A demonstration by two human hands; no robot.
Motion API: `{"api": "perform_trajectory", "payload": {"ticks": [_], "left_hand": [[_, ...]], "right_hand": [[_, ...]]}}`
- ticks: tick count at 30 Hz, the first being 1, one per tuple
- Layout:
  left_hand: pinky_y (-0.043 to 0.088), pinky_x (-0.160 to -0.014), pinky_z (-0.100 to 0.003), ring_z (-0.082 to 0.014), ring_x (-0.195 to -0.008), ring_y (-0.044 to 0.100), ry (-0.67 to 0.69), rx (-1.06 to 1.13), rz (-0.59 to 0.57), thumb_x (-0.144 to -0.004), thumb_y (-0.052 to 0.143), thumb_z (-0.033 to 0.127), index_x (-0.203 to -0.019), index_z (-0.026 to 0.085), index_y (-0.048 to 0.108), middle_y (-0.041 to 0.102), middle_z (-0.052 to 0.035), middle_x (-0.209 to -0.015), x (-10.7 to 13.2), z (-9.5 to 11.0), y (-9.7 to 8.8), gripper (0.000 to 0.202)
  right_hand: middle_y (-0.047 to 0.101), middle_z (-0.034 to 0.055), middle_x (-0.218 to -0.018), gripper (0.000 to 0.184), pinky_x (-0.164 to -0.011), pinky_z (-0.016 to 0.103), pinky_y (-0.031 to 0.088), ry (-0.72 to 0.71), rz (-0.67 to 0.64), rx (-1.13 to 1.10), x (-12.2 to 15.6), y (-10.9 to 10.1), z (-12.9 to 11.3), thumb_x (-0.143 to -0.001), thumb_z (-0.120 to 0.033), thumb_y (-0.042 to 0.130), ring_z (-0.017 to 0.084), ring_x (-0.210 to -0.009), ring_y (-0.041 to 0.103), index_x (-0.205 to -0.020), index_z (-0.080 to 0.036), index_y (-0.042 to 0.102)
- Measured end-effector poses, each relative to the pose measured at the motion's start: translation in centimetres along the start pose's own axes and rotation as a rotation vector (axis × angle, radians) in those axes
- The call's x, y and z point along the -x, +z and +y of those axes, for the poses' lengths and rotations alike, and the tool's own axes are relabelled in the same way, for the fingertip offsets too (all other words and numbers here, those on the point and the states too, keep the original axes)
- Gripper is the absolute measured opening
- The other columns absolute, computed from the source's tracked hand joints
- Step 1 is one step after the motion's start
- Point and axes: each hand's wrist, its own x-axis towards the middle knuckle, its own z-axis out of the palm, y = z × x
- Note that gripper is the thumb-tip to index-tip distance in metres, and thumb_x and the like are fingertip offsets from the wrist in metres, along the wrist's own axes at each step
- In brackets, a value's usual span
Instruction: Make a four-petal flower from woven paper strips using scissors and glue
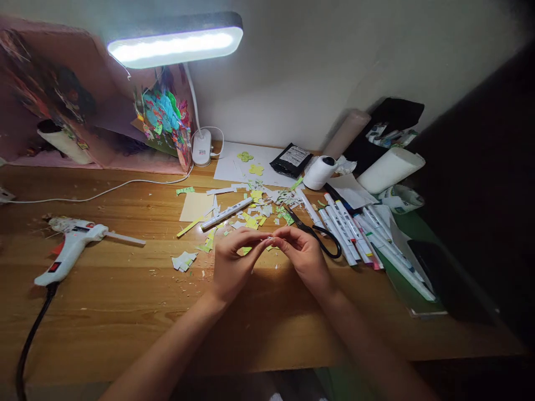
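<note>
My left hand (238, 259) and my right hand (303, 253) meet over the front middle of the desk, thumbs and fingertips pinched together. Between the fingertips shows a tiny pale bit (271, 239), perhaps paper, too small and covered to name. Just beyond the hands lie yellow, green and white paper scraps (253, 220). Black-handled scissors (330, 245) rest right beside my right hand. A white marker (228, 213) lies among the scraps, beyond my left hand.
A white hot glue gun (73, 245) with its black cord lies at left. Many markers (346, 228) are piled at right. White paper with two flower cutouts (225, 167) lies at the back, near a black packet (291, 160). A lit lamp (175, 44) hangs above.
</note>
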Motion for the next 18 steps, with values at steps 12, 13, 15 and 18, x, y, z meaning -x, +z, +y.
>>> {"api": "perform_trajectory", "payload": {"ticks": [12, 13, 15, 18], "left_hand": [[0.05, -0.066, -0.022, -0.0127, -0.067, 0.063, -0.302, 0.143, 0.21, -0.075, 0.068, 0.031, -0.079, 0.016, 0.068, 0.068, -0.0023, -0.073, -0.8, 0.4, -0.8, 0.016], [0.05, -0.065, -0.023, -0.0129, -0.067, 0.063, -0.314, 0.142, 0.214, -0.075, 0.068, 0.032, -0.079, 0.016, 0.067, 0.067, -0.0025, -0.073, -0.8, 0.5, -0.8, 0.017], [0.05, -0.064, -0.023, -0.0136, -0.066, 0.063, -0.346, 0.158, 0.224, -0.074, 0.068, 0.034, -0.079, 0.015, 0.066, 0.067, -0.0025, -0.072, -0.9, 0.6, -0.9, 0.019], [0.049, -0.062, -0.023, -0.0134, -0.063, 0.062, -0.398, 0.212, 0.288, -0.073, 0.068, 0.036, -0.079, 0.016, 0.064, 0.064, -0.0004, -0.066, -1.0, 0.7, -1.0, 0.021]], "right_hand": [[0.069, 0.0057, -0.095, 0.01, -0.082, 0.031, 0.051, -0.164, -0.086, 0.63, -10.6, -2.1, -2.5, -0.083, -0.02, 0.06, 0.016, -0.089, 0.064, -0.091, -0.017, 0.064], [0.069, 0.0064, -0.096, 0.012, -0.084, 0.032, 0.05, -0.165, -0.094, 0.678, -13.0, -2.0, -2.3, -0.081, -0.017, 0.063, 0.016, -0.09, 0.064, -0.092, -0.016, 0.064], [0.067, 0.0082, -0.098, 0.015, -0.087, 0.037, 0.048, -0.153, -0.105, 0.79, -17.6, -1.7, -1.6, -0.08, -0.017, 0.065, 0.019, -0.092, 0.062, -0.094, -0.014, 0.064], [0.06, 0.0076, -0.115, 0.025, -0.082, 0.042, 0.051, -0.139, -0.137, 0.921, -22.4, -1.2, 0.1, -0.089, -0.029, 0.055, 0.02, -0.097, 0.061, -0.111, -0.017, 0.058]]}}
